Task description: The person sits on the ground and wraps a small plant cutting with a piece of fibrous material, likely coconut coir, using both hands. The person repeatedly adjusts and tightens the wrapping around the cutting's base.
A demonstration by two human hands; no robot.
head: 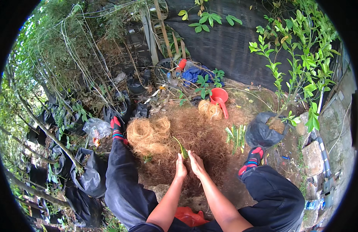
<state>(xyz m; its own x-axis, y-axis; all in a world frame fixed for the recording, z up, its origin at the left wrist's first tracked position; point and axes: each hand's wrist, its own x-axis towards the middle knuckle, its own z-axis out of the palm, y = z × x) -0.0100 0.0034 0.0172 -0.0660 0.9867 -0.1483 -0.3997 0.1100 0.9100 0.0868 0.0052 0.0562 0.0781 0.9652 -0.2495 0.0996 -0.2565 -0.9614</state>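
My left hand and my right hand face each other close together over the ground, at the middle of the view. A long green leaf lies between their fingertips; whether the fingers press on it I cannot tell. Reddish-brown loose fibre covers the ground below. To the left sit nest-like coils of pale brown fibre. Farther off, small fibre balls bound with string touch a red plastic dipper. Cut green stem or leaf pieces lie in a row at the right.
My socked feet flank the fibre. A black plant bag with soil stands by my right foot. Black plant bags and a clear plastic bag are on the left. A red plastic bag lies between my legs; dark sheeting hangs behind.
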